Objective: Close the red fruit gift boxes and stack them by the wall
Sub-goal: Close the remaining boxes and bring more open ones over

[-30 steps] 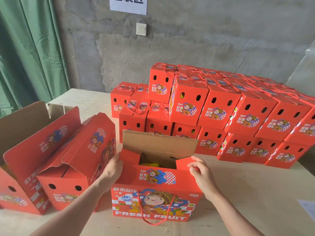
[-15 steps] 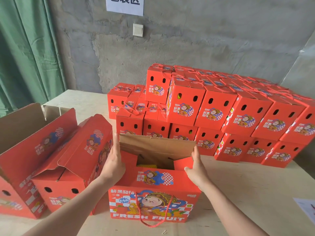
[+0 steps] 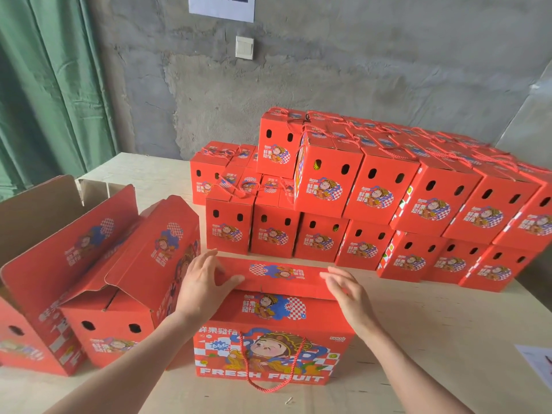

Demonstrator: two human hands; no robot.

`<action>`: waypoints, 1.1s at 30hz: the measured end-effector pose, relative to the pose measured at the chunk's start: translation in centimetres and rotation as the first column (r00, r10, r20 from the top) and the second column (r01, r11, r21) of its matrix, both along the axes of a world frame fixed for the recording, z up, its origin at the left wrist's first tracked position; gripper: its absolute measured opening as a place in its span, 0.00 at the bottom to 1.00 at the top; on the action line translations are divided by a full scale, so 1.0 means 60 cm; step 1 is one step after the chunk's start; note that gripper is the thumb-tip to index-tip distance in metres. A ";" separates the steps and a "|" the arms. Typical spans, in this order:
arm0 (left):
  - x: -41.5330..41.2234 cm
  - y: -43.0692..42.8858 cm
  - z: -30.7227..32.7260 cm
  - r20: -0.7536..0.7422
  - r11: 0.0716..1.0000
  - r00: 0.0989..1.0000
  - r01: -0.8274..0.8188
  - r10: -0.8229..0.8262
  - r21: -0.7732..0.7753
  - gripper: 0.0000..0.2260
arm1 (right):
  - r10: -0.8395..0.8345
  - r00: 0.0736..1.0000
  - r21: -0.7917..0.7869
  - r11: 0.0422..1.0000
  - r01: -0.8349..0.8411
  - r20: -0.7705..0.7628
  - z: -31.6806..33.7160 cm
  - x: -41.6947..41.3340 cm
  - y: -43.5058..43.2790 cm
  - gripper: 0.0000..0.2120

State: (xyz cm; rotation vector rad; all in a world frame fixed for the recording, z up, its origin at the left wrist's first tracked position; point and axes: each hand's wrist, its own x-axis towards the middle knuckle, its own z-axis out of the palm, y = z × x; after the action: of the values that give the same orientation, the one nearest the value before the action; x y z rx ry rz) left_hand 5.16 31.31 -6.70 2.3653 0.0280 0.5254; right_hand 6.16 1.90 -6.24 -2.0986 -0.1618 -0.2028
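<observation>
Centrally on the bench (image 3: 433,324), the red gift box (image 3: 268,348) stands just before the stacked boxes (image 3: 373,198) by the wall (image 3: 358,70). Its top flap (image 3: 280,274) is folded down. Both hands press it with straight fingers, the left hand (image 3: 203,282) and right hand (image 3: 346,291) at opposite ends.

Rough grey concrete wall (image 3: 358,70), green curtain (image 3: 50,85) left, pale wooden table (image 3: 433,324).
</observation>
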 end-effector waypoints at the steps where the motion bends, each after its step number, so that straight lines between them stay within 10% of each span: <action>1: 0.003 0.000 -0.002 -0.029 1.000 1.000 0.014 -0.013 0.021 0.20 | 0.030 0.999 -0.102 0.994 -0.027 0.027 -0.002 0.000 -0.006 0.13; 9: 0.047 0.004 0.036 -0.420 0.835 0.899 0.322 -0.122 0.447 0.36 | 0.259 0.932 -0.643 0.675 -0.362 -0.252 0.028 0.042 -0.033 0.24; 15: 0.065 0.003 0.050 -0.544 0.667 0.823 0.499 -0.165 0.553 0.40 | 0.281 0.933 -0.688 0.631 -0.358 -0.227 0.025 0.048 -0.031 0.22; 33: 0.067 0.001 0.039 -0.460 0.602 0.876 0.447 -0.144 0.662 0.44 | 0.239 0.946 -0.815 0.489 -0.311 -0.219 0.043 0.045 0.032 0.26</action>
State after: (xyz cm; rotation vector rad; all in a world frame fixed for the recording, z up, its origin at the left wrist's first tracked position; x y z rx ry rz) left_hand 9.20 31.38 -4.39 3.1699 -0.5277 -0.1434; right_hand 8.88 3.80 -3.67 -3.0110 -0.6706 0.2202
